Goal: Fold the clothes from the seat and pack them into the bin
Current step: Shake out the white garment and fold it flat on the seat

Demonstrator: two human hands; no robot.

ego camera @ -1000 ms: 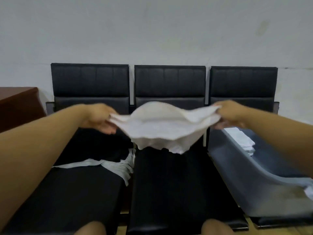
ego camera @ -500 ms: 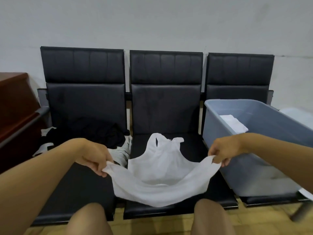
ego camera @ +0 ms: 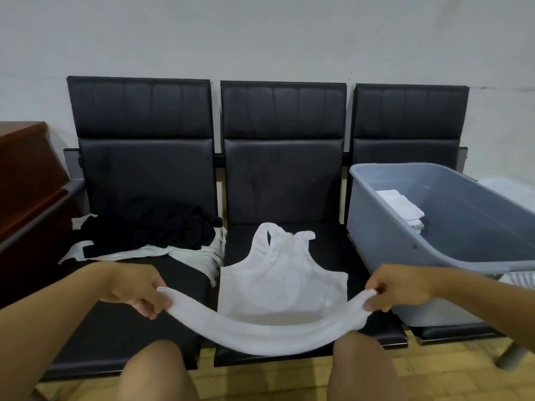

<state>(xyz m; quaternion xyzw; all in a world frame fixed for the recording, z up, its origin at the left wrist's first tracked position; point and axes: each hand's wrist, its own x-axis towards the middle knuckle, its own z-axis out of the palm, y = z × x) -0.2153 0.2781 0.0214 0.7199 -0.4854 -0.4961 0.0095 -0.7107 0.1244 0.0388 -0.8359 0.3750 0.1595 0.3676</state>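
Both hands, left hand [ego camera: 136, 287] and right hand [ego camera: 398, 287], pinched the white sleeveless cotton top [ego camera: 282, 273]'s hem; it had dropped from mid-air onto the black padded middle seat [ego camera: 359, 256], ready for folding.

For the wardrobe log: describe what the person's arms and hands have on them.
Nothing shows on them. Both forearms are bare up to the frame edge, with no sleeve in view. The left hand and right hand wear no gloves, and no watch, ring or bracelet is visible.

Grey wall [ego camera: 260, 33], wooden floor [ego camera: 260, 380]
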